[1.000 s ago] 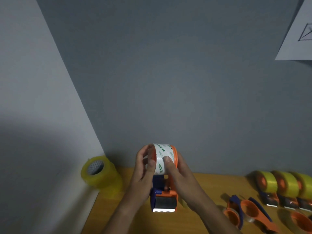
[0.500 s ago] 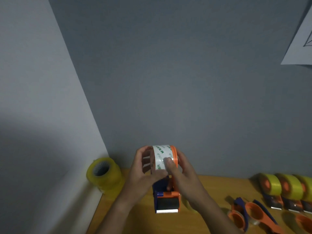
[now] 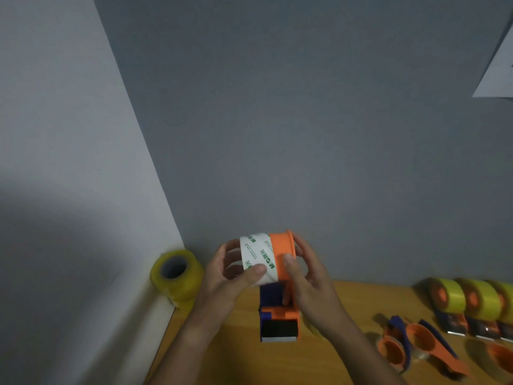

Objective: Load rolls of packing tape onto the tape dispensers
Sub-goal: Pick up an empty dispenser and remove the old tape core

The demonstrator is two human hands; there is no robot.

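An orange and blue tape dispenser [image 3: 279,320] stands held above the wooden table [image 3: 238,357], its toothed blade end toward me. My right hand [image 3: 308,279] grips the dispenser's orange spool hub [image 3: 281,254]. A white cardboard core with green print [image 3: 258,257] sits partly off the hub on its left side, and my left hand [image 3: 230,276] pinches it with thumb on the front and fingers curled behind. A yellowish roll of packing tape [image 3: 176,276] stands at the table's far left corner against the wall.
Three dispensers loaded with yellow tape [image 3: 472,304] line the far right of the table. Orange and blue dispensers without rolls [image 3: 416,345] lie in front of them. Grey walls close the back and left; a white paper sheet [image 3: 499,65] hangs at the upper right.
The white core has slid leftward along the hub, baring the orange spool on its right. My left hand moved left with it. The camera has shifted, so everything sits further right.
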